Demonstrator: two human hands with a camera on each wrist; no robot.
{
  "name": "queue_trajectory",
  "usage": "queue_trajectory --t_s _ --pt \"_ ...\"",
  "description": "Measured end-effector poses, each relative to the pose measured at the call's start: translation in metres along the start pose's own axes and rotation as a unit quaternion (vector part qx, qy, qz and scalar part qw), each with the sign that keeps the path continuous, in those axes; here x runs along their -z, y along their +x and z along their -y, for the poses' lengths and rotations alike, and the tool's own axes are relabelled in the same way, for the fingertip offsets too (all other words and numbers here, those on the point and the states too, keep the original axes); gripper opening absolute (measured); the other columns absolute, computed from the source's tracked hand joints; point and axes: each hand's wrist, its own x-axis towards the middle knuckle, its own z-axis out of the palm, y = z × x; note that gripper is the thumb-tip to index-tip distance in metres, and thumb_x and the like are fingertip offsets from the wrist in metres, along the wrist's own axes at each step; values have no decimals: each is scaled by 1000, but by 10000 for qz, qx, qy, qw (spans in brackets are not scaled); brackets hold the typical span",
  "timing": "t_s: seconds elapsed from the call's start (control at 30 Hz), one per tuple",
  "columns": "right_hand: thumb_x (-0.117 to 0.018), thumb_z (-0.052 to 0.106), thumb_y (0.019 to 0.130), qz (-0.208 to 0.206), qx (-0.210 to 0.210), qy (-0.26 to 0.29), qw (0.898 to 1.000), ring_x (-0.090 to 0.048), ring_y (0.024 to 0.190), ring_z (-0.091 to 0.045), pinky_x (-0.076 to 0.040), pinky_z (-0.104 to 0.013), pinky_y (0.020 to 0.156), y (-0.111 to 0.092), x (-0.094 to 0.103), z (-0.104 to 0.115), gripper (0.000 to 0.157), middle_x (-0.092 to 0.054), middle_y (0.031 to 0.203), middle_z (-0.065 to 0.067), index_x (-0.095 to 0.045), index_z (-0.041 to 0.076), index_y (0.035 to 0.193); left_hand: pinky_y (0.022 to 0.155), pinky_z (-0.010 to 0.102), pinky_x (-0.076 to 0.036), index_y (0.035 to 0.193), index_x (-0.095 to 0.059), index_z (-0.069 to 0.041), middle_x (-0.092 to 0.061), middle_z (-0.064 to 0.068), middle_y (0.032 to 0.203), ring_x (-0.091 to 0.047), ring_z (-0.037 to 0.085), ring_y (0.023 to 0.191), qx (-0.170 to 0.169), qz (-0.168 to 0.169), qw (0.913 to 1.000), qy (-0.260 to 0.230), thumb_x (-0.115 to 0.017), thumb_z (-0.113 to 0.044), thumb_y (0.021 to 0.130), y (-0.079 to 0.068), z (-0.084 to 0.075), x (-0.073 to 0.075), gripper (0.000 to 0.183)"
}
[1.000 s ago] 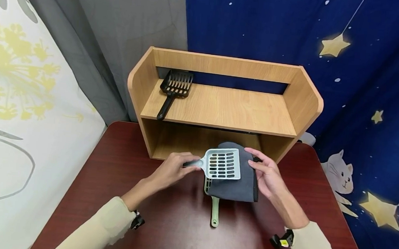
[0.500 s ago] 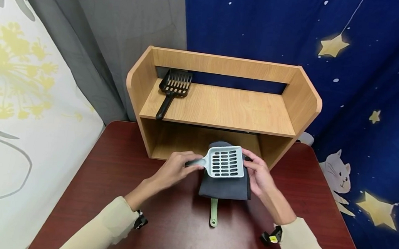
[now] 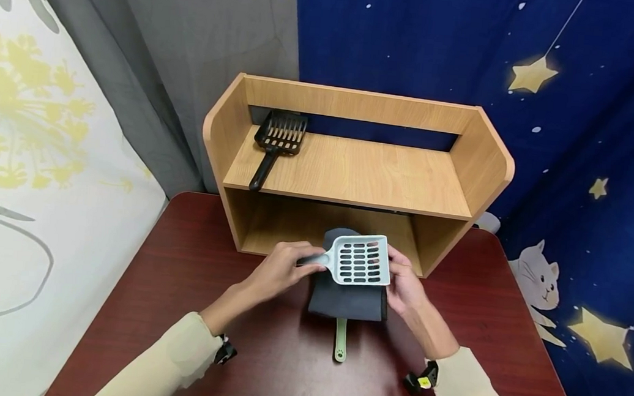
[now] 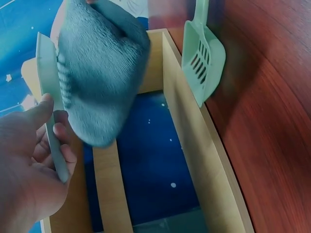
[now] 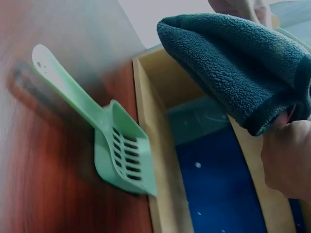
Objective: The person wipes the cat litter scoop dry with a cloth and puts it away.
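In the head view my left hand [image 3: 284,269] pinches the handle of a pale blue-grey litter scoop [image 3: 360,260], its slotted pan pointing right. My right hand [image 3: 405,293] grips a folded dark grey towel [image 3: 348,301] by its right side, under and behind the pan. The left wrist view shows the fuzzy towel [image 4: 102,73] against the pan's underside [image 4: 48,68]. From the right wrist, the towel [image 5: 233,63] appears folded over, with my fingers partly hidden inside its edge. A green litter scoop [image 5: 109,155] lies on the table below, its pan covered by the towel in the head view.
A two-tier wooden shelf [image 3: 352,170] stands at the back of the dark red table [image 3: 209,239]. On its upper left lies a black litter scoop [image 3: 281,135]. Grey and starry blue curtains [image 3: 416,39] hang behind it.
The towel and my right hand have moved left, sliding beneath the blue-grey scoop. That scoop has shifted slightly right. The green scoop's pan has become covered in the head view.
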Motion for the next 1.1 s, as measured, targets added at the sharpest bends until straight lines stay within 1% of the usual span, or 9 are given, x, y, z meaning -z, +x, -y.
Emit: queue_trajectory --t_s 0.07,0.23,0.4,0.6,0.7,0.83,0.9,1.0,1.1 --pt "-35 -12 104 241 -47 23 9997 -76 100 -14 -61 -30 84 -2 5 9 49 -78 115 -6 -69 17 124 75 40 -61 115 -78 3 -79 9 100 -71 16 85 23 17 10000 -68 -83 -6 90 -1 2 1 27" --pt "-42 -12 106 535 11 31 9986 -74 110 -18 -60 -33 90 -11 14 33 43 -74 126 -8 -66 8 134 74 40 -61 116 -78 4 -79 10 100 -72 17 85 94 90 9999 -65 -82 -6 90 -4 5 6 28" --pt "-41 -12 107 673 188 77 9975 -76 105 -19 -61 -31 86 -20 21 53 42 -74 123 -9 -62 4 140 73 36 -60 114 -78 3 -79 8 98 -71 15 83 124 89 9998 140 -83 -5 89 -8 8 10 27" --pt "-38 -11 109 1006 276 131 9945 -75 108 -21 -61 -33 87 -25 25 67 45 -72 127 -10 -51 0 150 72 39 -60 113 -78 3 -78 7 96 -70 15 82 98 57 9995 286 -84 -6 89 -11 10 13 26" --pt "-38 -13 107 1094 420 -89 9931 -73 111 -20 -60 -33 89 -27 27 71 48 -71 129 -9 -49 0 152 71 39 -60 113 -78 2 -78 6 96 -68 14 80 191 119 9992 329 -84 -6 89 -13 10 15 26" --pt "-44 -20 101 1149 812 -855 9864 -68 111 -16 -60 -28 87 -30 28 76 56 -67 127 -8 -47 0 153 68 35 -57 111 -79 0 -78 4 94 -65 11 77 361 189 9977 541 -85 -7 88 -16 11 19 24" --pt "-49 -23 98 1168 1037 -1382 9780 -66 101 -13 -59 -24 81 -32 27 78 60 -64 120 -7 -46 -1 154 67 31 -56 111 -80 -1 -78 4 93 -64 10 75 404 226 9967 667 -85 -8 89 -18 11 21 24" --pt "-59 -22 94 977 1409 -2489 9532 -58 91 -9 -53 -18 75 -35 24 82 63 -62 126 -4 -48 -3 153 67 29 -55 110 -80 -1 -78 4 94 -64 10 76 434 316 9954 794 -85 -10 90 -19 11 23 23" --pt "-70 -15 92 664 1711 -3806 9063 -49 76 -13 -46 -22 68 -37 18 84 61 -61 128 0 -54 1 149 68 30 -56 110 -80 -1 -78 4 94 -67 11 77 439 378 9943 891 -85 -10 90 -20 11 24 22"
